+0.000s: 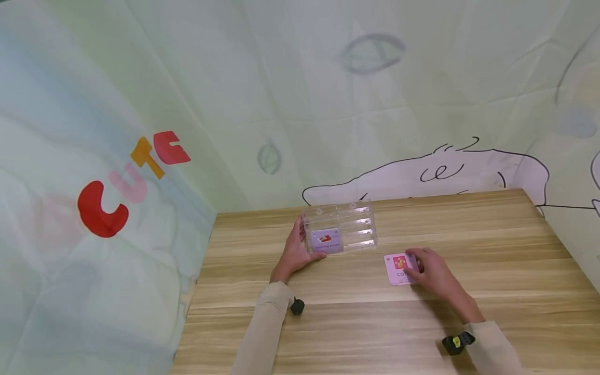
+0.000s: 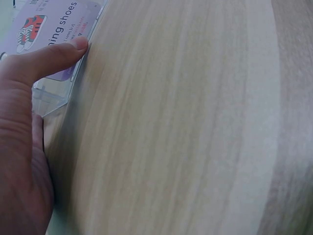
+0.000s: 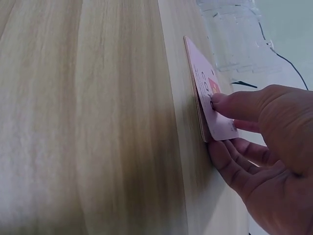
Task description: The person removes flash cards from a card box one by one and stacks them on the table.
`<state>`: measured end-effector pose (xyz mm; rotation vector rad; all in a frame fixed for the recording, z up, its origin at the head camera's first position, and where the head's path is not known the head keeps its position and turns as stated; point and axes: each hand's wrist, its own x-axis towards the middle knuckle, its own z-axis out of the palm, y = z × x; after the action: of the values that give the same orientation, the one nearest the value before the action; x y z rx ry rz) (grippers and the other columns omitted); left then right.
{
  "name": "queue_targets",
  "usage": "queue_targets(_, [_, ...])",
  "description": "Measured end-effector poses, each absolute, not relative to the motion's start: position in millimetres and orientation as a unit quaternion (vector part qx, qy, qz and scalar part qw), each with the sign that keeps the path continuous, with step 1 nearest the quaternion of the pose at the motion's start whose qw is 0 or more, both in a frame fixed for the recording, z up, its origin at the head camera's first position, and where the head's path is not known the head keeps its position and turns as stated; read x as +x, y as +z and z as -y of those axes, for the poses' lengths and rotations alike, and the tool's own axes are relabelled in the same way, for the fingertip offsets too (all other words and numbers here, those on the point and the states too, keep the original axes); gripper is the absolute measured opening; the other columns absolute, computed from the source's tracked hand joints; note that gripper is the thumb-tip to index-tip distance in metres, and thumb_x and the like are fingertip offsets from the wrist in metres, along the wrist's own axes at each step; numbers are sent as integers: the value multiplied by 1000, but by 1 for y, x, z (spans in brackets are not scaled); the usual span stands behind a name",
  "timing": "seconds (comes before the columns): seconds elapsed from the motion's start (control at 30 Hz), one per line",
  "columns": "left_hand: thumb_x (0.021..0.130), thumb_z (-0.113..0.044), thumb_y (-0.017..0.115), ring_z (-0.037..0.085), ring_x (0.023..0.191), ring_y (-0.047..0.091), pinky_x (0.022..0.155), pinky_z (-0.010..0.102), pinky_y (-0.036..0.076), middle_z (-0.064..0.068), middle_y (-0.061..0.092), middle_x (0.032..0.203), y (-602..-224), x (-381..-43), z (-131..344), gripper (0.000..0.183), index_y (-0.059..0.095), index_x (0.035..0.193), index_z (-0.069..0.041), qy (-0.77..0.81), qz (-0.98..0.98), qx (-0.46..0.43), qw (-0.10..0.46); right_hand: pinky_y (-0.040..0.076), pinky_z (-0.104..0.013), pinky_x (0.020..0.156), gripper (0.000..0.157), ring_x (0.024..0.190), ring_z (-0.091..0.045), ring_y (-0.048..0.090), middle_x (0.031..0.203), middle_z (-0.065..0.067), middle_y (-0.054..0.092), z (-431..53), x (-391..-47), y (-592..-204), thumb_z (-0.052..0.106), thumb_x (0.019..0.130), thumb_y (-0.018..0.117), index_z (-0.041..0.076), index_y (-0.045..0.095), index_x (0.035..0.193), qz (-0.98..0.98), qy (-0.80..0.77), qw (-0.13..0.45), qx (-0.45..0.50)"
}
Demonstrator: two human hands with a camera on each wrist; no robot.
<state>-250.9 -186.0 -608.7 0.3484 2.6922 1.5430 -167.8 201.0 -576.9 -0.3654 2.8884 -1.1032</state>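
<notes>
A clear plastic card rack (image 1: 357, 225) with two columns of tiers stands toward the back of the table. My left hand (image 1: 295, 252) grips its left side, the thumb across the lower front edge. A purple "running shoes" card (image 1: 327, 241) sits in the rack's lower left part, also behind that thumb in the left wrist view. To the rack's right, my right hand (image 1: 438, 276) pinches the right edge of a pink card (image 1: 395, 273), thumb on its face. In the right wrist view this top card (image 3: 203, 81) tilts up slightly from thin card edges beneath it.
The wood-grain table (image 1: 347, 328) stretches around both hands. Behind it hangs a pale printed cloth (image 1: 300, 104), which also covers the left side and bears the letters "CUTE". A small black device is strapped at each wrist.
</notes>
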Motion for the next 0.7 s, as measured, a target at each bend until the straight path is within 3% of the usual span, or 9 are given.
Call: queue_targets(0.7, [66, -23, 102, 28, 149, 37, 122, 36, 33, 16, 36, 162, -611, -252, 186, 136, 11, 166, -15, 490, -864, 117, 7, 51, -34, 70, 43, 88, -26, 54, 113, -21, 56, -199, -169, -580, 12, 91, 80, -7, 66, 128, -941, -322, 49, -89])
